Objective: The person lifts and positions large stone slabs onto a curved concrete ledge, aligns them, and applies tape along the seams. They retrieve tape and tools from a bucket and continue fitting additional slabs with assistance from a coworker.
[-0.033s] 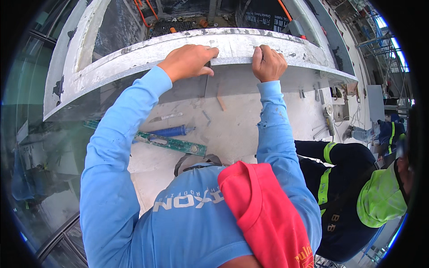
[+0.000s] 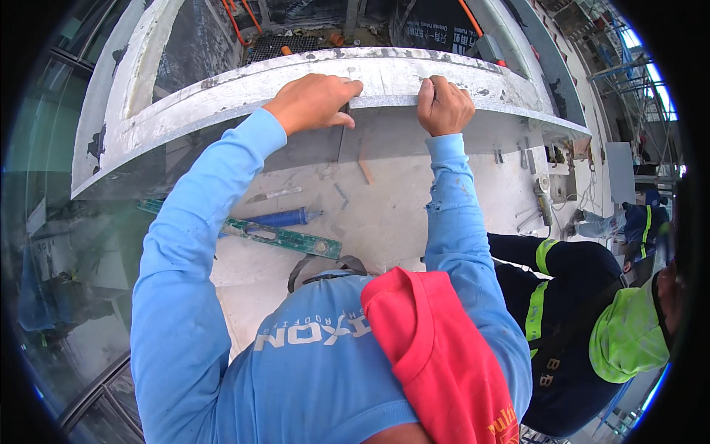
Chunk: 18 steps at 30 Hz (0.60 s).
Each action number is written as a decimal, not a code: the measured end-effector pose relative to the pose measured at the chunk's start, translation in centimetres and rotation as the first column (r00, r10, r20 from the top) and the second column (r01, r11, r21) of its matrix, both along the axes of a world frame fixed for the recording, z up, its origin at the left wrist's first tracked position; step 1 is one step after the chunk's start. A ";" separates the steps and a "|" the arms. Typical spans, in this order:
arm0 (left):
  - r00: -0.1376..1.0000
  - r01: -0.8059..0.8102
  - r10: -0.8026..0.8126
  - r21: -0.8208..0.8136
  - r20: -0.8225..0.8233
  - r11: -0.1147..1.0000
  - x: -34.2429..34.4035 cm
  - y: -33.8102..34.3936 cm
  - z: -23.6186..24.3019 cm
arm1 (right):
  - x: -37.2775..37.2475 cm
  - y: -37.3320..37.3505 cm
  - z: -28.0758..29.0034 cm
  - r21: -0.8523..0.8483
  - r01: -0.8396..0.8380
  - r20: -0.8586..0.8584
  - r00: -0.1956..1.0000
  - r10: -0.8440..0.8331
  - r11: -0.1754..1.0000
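Observation:
A long white-topped ledge runs across in front of me, faced with smooth grey panels whose top edge lies along its near side. My left hand is closed over that edge, fingers on top and thumb in front, beside a dark upright joint between two panels. Farther right, my right hand grips the top edge of the right-hand panel with fingers curled over it. The inner sides of its fingers are hidden.
On the pale floor below lie a green spirit level, a blue tube, a thin blade-like tool and an orange-brown strip. A corded power tool lies to the right. A co-worker in dark clothing crouches close at my right.

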State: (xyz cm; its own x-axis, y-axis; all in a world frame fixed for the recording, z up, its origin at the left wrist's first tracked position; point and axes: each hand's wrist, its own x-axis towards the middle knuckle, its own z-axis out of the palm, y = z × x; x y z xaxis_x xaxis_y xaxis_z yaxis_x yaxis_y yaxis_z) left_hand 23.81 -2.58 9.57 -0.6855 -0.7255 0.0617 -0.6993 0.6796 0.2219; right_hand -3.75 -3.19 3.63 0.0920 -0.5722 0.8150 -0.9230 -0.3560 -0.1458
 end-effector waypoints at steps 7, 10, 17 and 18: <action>1.000 0.005 -0.004 -0.078 0.020 0.997 0.0 -0.2 -0.7 | 0.2 -0.4 0.1 -0.004 0.003 0.016 1.000 -0.003 1.000; 0.999 -0.002 0.006 -0.114 0.038 0.993 0.0 -0.1 -0.9 | 0.1 -0.4 -0.1 -0.018 -0.006 0.013 1.000 0.006 1.000; 0.994 0.010 0.004 -0.124 0.111 0.992 -0.1 0.3 -0.1 | 0.2 -1.2 -0.8 -0.047 0.007 0.024 1.000 -0.006 0.999; 0.994 0.020 -0.005 -0.140 0.111 0.990 0.0 0.3 -0.2 | 0.3 -1.1 -0.7 -0.054 0.004 0.033 0.999 -0.002 0.999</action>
